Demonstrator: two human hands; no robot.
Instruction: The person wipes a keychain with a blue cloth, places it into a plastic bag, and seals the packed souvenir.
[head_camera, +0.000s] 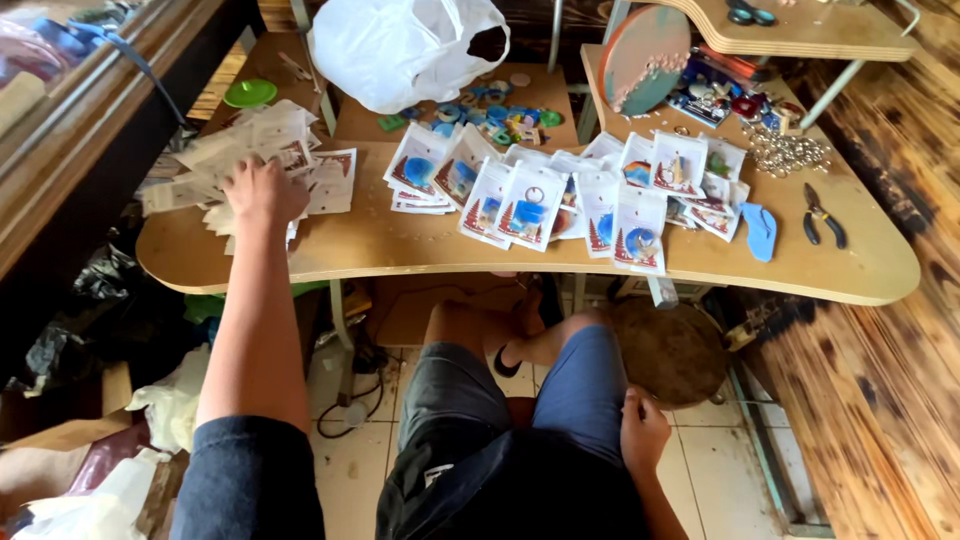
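Note:
My left hand (262, 190) reaches out to the far left of the wooden table (400, 245) and rests palm down on a loose pile of white printed cards (235, 150). My right hand (642, 430) lies on my right thigh below the table, fingers curled, holding nothing that I can see. Several small clear packets with blue charms and red-printed cards (560, 195) are spread across the middle of the table.
A white plastic bag (400, 45) lies at the back, with loose coloured charms (480, 110) in front of it. A blue flip-flop charm (760, 230), black pliers (822, 215) and a heap of metal rings (785, 150) sit at the right. A green dish (250, 93) stands back left.

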